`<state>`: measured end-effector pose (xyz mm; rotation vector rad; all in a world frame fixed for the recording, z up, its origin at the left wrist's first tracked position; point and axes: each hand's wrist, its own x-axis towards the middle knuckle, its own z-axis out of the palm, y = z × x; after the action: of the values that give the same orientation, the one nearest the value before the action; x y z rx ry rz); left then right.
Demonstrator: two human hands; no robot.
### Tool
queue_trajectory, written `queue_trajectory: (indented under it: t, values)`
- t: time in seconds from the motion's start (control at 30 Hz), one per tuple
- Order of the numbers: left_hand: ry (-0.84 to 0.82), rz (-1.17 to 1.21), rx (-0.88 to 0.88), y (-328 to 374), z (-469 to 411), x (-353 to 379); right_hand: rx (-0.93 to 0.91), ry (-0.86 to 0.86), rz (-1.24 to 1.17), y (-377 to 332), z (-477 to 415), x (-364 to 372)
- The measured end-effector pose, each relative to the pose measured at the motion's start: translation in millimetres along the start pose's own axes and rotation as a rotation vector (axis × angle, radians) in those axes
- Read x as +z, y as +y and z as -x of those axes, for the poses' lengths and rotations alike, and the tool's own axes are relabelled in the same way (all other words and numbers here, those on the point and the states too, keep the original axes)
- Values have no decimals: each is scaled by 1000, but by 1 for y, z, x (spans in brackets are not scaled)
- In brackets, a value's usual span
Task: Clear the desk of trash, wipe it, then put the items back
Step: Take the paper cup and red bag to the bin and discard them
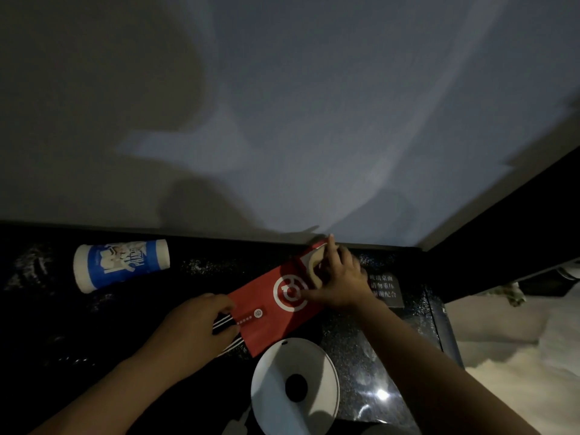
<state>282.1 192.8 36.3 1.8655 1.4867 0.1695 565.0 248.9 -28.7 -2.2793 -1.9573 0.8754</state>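
A red paper bag [276, 306] with a white round logo lies flat on the dark speckled desk [370, 346], its open end toward the wall. My left hand [194, 324] grips the bag's near end by its black-and-white striped handles [224, 321]. My right hand [339, 281] rests over the bag's far end, fingers curled on a pale flat piece [315, 266] sticking out of the opening. A blue and white paper cup [120, 265] lies on its side at the left of the desk.
A white round lamp shade [295, 387] with a dark centre hole stands close in front of me. A small sign with white characters [384, 290] lies right of the bag. The wall [282, 120] backs the desk; a pale bed [508, 356] is beyond the right edge.
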Motion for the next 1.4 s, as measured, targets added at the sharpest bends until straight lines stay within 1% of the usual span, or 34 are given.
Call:
queue_trajectory:
  t: [0.07,0.1,0.2,0.23,0.3,0.37,0.43,0.5,0.6,0.73,0.83,0.9,1.07,1.23,1.4]
  values:
    - [11,4,12,0,0,-2,18,-33,-146,-5,2,-3]
    - [14,7,15,0,1,-2,24,-20,-215,-5,2,-4]
    - [17,20,16,1,2,-5,106,164,-347,2,5,-2]
    - [15,25,18,0,3,-5,182,234,-381,5,6,1]
    - [6,37,18,0,4,-6,428,316,-491,8,7,7]
    - [-3,41,22,0,6,-8,670,279,-610,7,6,12]
    - [-8,41,26,-1,8,-10,784,223,-733,0,4,15]
    - [-10,37,25,-4,10,-10,824,231,-817,-6,3,18]
    - [-9,37,17,-9,11,-9,838,288,-853,-11,2,26]
    - [-10,32,16,-14,13,-8,876,320,-1011,-13,-1,26]
    - [-15,19,12,-18,12,-9,891,287,-1173,-13,-3,25]
    - [-10,22,3,-20,10,-10,882,273,-1224,-15,-3,25]
    - [-4,29,3,-20,9,-13,731,373,-1226,-28,-1,22]
    - [17,49,1,-20,10,-20,592,458,-1132,-43,9,7]
    - [42,65,-37,-30,14,-34,457,530,-1051,-64,22,-7]
